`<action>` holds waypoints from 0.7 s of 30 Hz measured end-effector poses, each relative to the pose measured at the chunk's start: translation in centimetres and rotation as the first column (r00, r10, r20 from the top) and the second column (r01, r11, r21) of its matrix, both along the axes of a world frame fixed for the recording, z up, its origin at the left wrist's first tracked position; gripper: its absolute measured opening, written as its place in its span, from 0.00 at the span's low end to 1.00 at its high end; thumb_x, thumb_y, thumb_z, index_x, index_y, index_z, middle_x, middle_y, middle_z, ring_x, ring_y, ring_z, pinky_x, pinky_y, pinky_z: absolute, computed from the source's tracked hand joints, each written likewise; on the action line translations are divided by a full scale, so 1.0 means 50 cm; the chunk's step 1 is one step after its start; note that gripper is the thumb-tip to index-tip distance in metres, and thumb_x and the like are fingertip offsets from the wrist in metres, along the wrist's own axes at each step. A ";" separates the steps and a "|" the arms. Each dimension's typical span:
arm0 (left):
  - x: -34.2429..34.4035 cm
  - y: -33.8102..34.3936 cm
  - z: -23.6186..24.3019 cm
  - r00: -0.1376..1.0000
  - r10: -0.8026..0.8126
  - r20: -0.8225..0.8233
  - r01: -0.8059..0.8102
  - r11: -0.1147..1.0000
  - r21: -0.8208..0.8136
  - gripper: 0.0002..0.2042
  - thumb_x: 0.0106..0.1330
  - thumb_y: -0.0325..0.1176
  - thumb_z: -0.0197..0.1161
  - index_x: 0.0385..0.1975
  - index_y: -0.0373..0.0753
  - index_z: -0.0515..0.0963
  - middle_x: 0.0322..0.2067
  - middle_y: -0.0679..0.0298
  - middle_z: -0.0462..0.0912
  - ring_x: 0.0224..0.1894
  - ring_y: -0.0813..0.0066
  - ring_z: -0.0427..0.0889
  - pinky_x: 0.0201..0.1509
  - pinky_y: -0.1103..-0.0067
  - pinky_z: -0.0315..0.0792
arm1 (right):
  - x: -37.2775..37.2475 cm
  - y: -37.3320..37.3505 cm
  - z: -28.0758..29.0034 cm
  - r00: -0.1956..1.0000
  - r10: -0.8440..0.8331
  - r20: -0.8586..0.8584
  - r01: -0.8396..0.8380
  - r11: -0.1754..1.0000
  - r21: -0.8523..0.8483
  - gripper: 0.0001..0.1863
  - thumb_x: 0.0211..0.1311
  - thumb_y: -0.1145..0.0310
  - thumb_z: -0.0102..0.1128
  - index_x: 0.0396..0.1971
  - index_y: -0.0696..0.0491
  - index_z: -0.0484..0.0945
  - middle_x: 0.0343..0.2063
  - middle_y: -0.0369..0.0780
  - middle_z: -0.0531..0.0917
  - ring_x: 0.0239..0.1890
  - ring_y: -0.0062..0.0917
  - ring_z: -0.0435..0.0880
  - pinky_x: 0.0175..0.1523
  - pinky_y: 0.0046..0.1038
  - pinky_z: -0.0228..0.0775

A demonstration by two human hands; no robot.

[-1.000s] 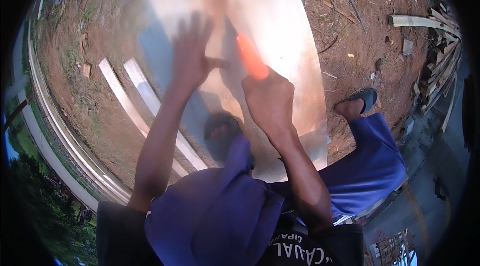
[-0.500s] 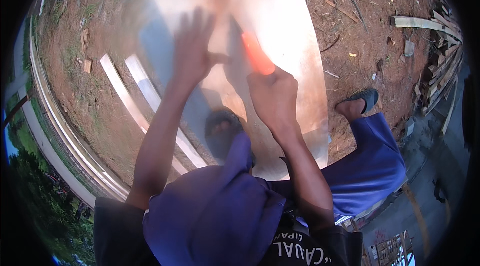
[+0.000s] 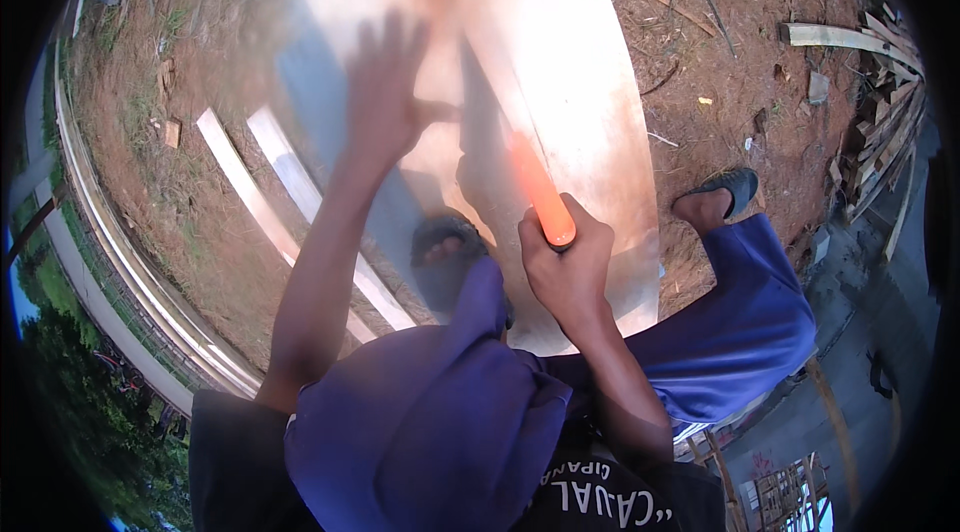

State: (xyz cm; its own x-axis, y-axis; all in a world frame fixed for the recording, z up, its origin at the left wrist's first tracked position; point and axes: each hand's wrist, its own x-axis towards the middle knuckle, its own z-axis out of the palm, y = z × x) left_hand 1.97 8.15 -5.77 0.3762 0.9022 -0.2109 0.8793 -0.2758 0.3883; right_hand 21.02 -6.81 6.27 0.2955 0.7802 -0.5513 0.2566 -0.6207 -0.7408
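Observation:
My left hand [image 3: 390,97] lies with fingers spread on a pale wooden sheet [image 3: 585,82], in a hazy, blurred part of the picture. My right hand [image 3: 565,262] grips the orange handle [image 3: 540,187] of a long tool, probably a saw, whose faint straight blade [image 3: 490,72] stretches up along the sheet to the right of my left hand. Haze hides the blade's edge and far end. My sandalled left foot [image 3: 445,252] rests on the sheet below my left hand; my right foot [image 3: 715,202] is on the dirt beside it.
Two loose pale boards [image 3: 310,192] lie left of the sheet on reddish dirt with grass and scraps. A pile of timber offcuts [image 3: 880,122] is at the right, beside grey concrete [image 3: 870,302]. Long pale strips [image 3: 145,272], a path and greenery line the far left.
My right hand and the orange handle have drawn back toward my body and slightly right, showing more of the blade. My left hand has stayed almost in the same place.

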 end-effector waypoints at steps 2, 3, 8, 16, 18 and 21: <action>0.004 0.000 -0.003 1.000 -0.004 0.005 0.004 1.000 0.000 0.58 0.41 0.59 0.79 0.76 0.50 0.57 0.78 0.47 0.46 0.78 0.32 0.42 0.73 0.36 0.48 | -0.017 0.075 -0.012 0.998 -0.053 0.018 0.054 0.998 -0.039 0.08 0.57 0.75 0.65 0.26 0.64 0.76 0.15 0.46 0.77 0.19 0.21 0.78 0.28 0.29 0.69; 0.005 -0.002 -0.007 1.000 -0.008 0.019 0.008 1.000 0.001 0.58 0.41 0.59 0.79 0.77 0.50 0.57 0.78 0.47 0.46 0.78 0.32 0.42 0.73 0.36 0.48 | -0.016 0.078 -0.004 0.998 -0.062 0.032 0.064 0.997 -0.051 0.08 0.57 0.75 0.65 0.26 0.64 0.76 0.15 0.46 0.77 0.19 0.21 0.78 0.28 0.29 0.69; -0.014 0.002 -0.001 1.000 0.003 -0.001 -0.003 1.000 -0.018 0.58 0.42 0.60 0.78 0.77 0.50 0.56 0.78 0.45 0.45 0.78 0.31 0.40 0.73 0.35 0.47 | 0.048 -0.183 0.134 0.993 0.070 0.095 -0.074 0.997 0.038 0.04 0.56 0.82 0.64 0.32 0.64 0.81 0.17 0.38 0.76 0.19 0.15 0.74 0.26 0.24 0.67; -0.007 0.000 0.005 1.000 -0.007 -0.004 0.007 1.000 -0.027 0.58 0.43 0.59 0.79 0.77 0.51 0.56 0.78 0.44 0.45 0.78 0.31 0.39 0.73 0.35 0.46 | 0.012 -0.051 0.054 1.000 0.001 -0.017 -0.002 0.999 -0.034 0.05 0.59 0.79 0.62 0.25 0.64 0.77 0.15 0.37 0.76 0.21 0.14 0.75 0.27 0.25 0.68; 0.004 0.005 -0.003 1.000 -0.018 0.023 0.018 1.000 0.000 0.58 0.43 0.58 0.79 0.77 0.51 0.56 0.78 0.44 0.45 0.78 0.31 0.39 0.73 0.35 0.46 | -0.013 0.096 -0.029 0.997 0.032 0.077 -0.027 0.998 -0.056 0.08 0.60 0.74 0.63 0.27 0.63 0.77 0.15 0.41 0.76 0.21 0.19 0.76 0.27 0.28 0.68; -0.002 -0.003 0.004 1.000 -0.021 0.003 0.021 0.999 -0.031 0.58 0.43 0.58 0.79 0.77 0.51 0.55 0.78 0.44 0.45 0.78 0.31 0.39 0.73 0.35 0.46 | -0.011 0.064 -0.005 0.999 -0.003 0.033 0.006 0.995 -0.097 0.08 0.58 0.74 0.66 0.30 0.64 0.79 0.16 0.46 0.80 0.21 0.24 0.82 0.28 0.30 0.72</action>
State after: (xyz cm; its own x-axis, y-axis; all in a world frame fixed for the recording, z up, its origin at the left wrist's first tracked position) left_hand 1.90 7.98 -5.59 0.3958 0.8872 -0.2372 0.8723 -0.2825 0.3990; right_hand 20.46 -3.59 6.00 0.3180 0.7220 -0.6145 0.2773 -0.6906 -0.6679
